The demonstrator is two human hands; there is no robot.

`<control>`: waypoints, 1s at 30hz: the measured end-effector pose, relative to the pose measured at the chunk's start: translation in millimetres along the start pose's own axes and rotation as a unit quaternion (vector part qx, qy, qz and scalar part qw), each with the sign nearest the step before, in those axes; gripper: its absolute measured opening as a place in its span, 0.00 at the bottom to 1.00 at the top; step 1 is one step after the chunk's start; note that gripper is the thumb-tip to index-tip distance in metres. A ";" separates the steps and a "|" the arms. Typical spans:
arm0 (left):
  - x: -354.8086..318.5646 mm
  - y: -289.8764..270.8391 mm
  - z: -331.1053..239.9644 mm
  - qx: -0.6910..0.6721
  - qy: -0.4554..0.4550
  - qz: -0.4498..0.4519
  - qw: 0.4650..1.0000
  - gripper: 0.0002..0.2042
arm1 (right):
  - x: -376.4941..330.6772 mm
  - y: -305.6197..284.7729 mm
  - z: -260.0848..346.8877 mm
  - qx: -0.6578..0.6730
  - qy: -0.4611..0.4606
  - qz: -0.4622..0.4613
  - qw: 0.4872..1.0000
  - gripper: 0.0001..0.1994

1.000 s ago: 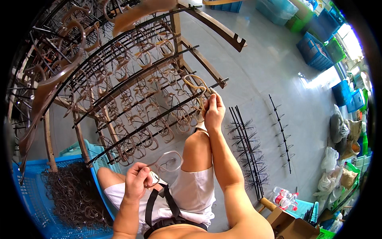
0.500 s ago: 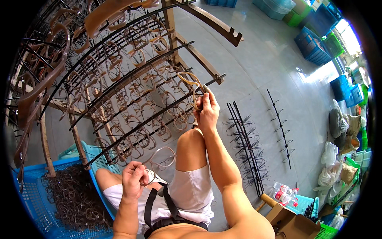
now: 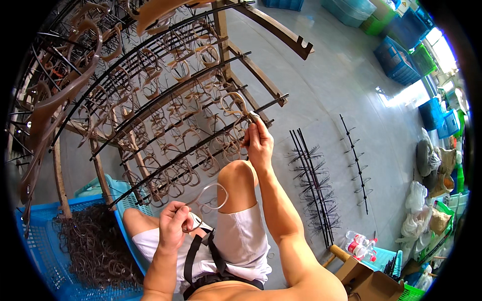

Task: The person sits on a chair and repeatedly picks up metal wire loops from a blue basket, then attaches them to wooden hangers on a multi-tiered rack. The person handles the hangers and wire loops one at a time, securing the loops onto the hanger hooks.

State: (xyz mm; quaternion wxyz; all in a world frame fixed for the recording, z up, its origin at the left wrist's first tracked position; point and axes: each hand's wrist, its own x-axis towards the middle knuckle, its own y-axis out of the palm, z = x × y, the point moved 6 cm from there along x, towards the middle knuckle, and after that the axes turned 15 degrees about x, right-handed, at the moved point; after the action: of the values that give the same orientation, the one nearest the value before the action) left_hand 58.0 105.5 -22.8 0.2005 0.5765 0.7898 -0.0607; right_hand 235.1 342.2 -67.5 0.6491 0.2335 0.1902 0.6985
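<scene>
My left hand (image 3: pixel 174 223) is closed on a pale, see-through eyeglass frame (image 3: pixel 224 198), low in front of my lap. The lens rims stick out to the right of the fingers, over my thigh. Farther up, my right hand (image 3: pixel 260 145) is stretched to the rack and pinches a brown eyeglass frame (image 3: pixel 240 98) at one side. Something whitish shows at its fingertips. That frame overlaps the end of a black rod (image 3: pixel 263 108) on the rack, and I cannot tell whether it touches it. Many similar frames hang from the rods of the wooden rack (image 3: pixel 222 35).
A blue basket (image 3: pixel 37 256) at lower left holds a heap of dark eyeglass frames (image 3: pixel 95 248). Black rods with thin prongs (image 3: pixel 311 185) lie on the floor at right, beside another single rod (image 3: pixel 355 163). A cardboard box (image 3: pixel 374 283) and bottles (image 3: pixel 360 245) stand lower right.
My right hand has moved slightly left with the brown frame, closer in among the rack's rods. My left hand and its pale frame have shifted slightly right. The view has shifted a little.
</scene>
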 end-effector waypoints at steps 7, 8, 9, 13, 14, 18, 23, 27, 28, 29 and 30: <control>-3.5 -2.1 1.2 0.002 -0.009 -0.003 1.000 0.08 | 2.6 -3.8 4.8 -0.138 -0.025 0.010 0.990 0.14; -3.8 -1.3 0.2 0.001 -0.009 -0.003 1.000 0.08 | 2.8 -3.9 5.1 -0.144 -0.029 0.010 0.989 0.14; -4.0 -0.7 -1.1 0.003 -0.009 -0.005 1.000 0.08 | 2.9 -3.5 5.6 -0.151 -0.034 0.009 0.988 0.14; -5.5 1.9 -6.3 0.007 -0.005 -0.007 1.000 0.08 | 5.3 -2.7 9.2 -0.135 -0.038 -0.014 0.990 0.14; -6.5 2.3 -7.3 0.007 -0.002 -0.006 1.000 0.08 | 6.4 -1.0 13.2 -0.133 -0.034 -0.018 0.990 0.14; -8.9 -2.1 -7.8 0.001 0.013 -0.018 1.000 0.08 | 11.4 -3.0 10.8 -0.045 0.017 -0.025 0.999 0.14; -13.4 -6.2 -16.6 0.013 0.017 -0.001 1.000 0.08 | -17.8 12.6 67.5 -0.552 -0.349 -0.104 0.750 0.13; -15.9 -16.1 -29.8 0.077 0.044 0.043 0.995 0.06 | -89.7 99.9 99.4 -0.275 -0.142 0.354 0.882 0.14; -14.8 -13.9 -38.2 0.079 0.058 0.045 0.994 0.05 | -105.9 105.1 84.5 -0.186 -0.038 0.454 0.870 0.13; -13.3 -14.2 -45.3 0.093 0.070 0.049 0.992 0.05 | -121.6 116.5 76.7 -0.092 0.069 0.540 0.834 0.12; -11.9 -14.5 -54.6 0.105 0.103 0.059 0.987 0.05 | -125.7 119.1 77.3 -0.108 0.101 0.526 0.837 0.10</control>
State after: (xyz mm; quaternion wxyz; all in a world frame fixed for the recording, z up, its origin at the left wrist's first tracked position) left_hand 34.0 108.1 29.7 0.0597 0.6429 0.7603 -0.0715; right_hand 188.0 204.1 53.6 0.1817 0.1553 0.0267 0.9706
